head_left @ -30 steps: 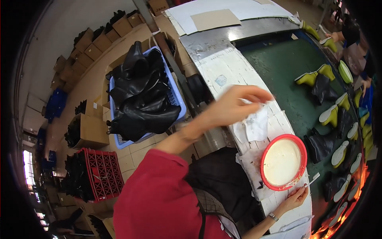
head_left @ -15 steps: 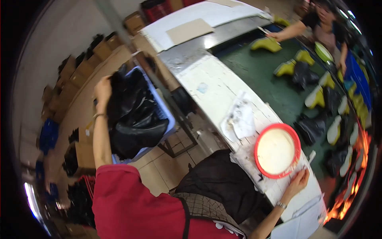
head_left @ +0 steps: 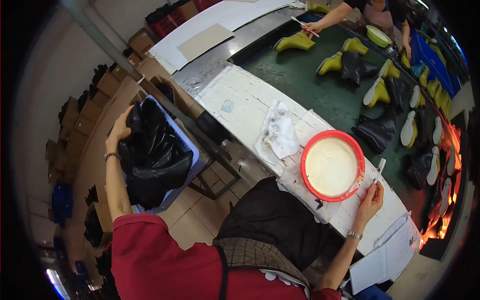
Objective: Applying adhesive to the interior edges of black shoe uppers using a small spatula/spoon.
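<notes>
My left hand [head_left: 121, 126] is at the far-left side of a blue plastic basket [head_left: 197, 162], its fingers closed on a shiny black boot [head_left: 134, 122]. Other black boots [head_left: 160, 177] lie heaped in the same basket; how many is hard to make out. In my right hand [head_left: 371, 201] is a small pale brush [head_left: 381, 167], pinched between fingers and thumb with its head up. That hand is over the white bench, just right of a red bowl [head_left: 304, 167] of creamy liquid. A stained white cloth [head_left: 280, 132] lies to the bowl's left.
Beyond the bench runs a green conveyor belt [head_left: 280, 75] with black boots and yellow-green boots [head_left: 332, 64]. Across it, a co-worker's hand [head_left: 312, 28] holds a brush near a boot. Orange glowing heat [head_left: 452, 185] shows at right. Cardboard boxes [head_left: 90, 107] line the left wall.
The whole view has shifted, moving the bench and bowl left and up. My right hand's brush now stands more upright. My left hand stays at the basket's boots.
</notes>
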Tool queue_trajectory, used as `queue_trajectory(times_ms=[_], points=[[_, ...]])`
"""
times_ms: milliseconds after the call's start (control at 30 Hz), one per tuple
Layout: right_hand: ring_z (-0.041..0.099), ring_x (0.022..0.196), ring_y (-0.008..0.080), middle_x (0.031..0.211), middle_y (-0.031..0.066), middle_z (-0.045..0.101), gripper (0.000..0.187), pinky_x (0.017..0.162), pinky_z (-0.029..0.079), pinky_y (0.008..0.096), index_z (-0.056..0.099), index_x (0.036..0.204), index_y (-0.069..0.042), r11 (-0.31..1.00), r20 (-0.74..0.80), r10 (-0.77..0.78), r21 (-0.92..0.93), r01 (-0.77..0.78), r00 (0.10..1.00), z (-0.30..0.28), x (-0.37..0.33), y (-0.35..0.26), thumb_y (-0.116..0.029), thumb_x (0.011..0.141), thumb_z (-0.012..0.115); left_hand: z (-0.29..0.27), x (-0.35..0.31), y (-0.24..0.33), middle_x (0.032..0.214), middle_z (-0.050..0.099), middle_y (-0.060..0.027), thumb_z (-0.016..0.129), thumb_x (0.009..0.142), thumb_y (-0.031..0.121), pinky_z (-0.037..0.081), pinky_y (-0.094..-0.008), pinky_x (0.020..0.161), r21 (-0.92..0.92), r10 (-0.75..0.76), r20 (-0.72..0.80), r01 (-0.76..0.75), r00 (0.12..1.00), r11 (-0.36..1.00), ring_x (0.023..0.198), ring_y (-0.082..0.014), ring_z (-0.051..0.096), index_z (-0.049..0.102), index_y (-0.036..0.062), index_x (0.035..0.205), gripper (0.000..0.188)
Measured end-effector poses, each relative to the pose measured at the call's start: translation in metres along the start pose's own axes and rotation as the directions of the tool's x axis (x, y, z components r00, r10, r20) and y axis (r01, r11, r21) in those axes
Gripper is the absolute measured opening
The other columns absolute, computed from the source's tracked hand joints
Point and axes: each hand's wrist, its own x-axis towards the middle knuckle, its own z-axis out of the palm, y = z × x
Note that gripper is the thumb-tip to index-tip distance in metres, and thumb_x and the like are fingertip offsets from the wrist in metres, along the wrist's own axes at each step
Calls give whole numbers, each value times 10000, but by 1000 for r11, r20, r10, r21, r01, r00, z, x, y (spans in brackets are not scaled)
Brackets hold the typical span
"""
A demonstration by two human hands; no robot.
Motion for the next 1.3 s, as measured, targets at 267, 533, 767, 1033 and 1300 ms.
queue_trajectory(times_ms=[267,533,767,1033,1300], points=[[458,636,17,777,-50,562,207,540,358,187,651,1192,-3,992,-54,-76,-100,71,996,-9,-4,-5,-139,1038,621,14,-43,39,1540,445,-210,775,592,-133,473,-441,1095,265,30,105,-57,994,963,1384,-414,487,459,285,1518,1064],[489,632,26,767,-39,593,195,549,387,193,652,1156,6,996,-50,-52,-72,48,997,-6,-10,-17,-136,1022,640,-11,-34,32,1090,700,-334,593,1047,350,557,-494,832,209,140,-768,39,625,977,981,-466,691,659,-96,1206,478],[511,653,36,765,-26,598,205,561,403,201,653,1153,12,996,-38,-53,-75,50,998,-4,-6,-17,-141,1017,648,-122,-58,183,1080,711,-254,724,935,216,548,-431,808,-99,56,-891,-315,450,944,947,-372,702,688,-10,1193,346],[488,601,26,762,-28,597,193,512,384,189,648,1147,-4,994,-65,-73,-90,67,995,-7,1,-10,-157,1032,632,-60,3,415,942,711,-236,674,905,147,533,-537,819,154,512,-304,-489,804,859,911,-429,693,709,29,1028,174],[533,618,37,775,-7,646,168,533,429,205,666,1078,16,998,-11,-45,-41,44,999,-2,-8,-20,-138,1013,655,153,91,452,1083,722,-284,828,688,467,504,-498,1003,-232,585,67,-558,808,797,1072,-455,668,655,-61,1211,763]])
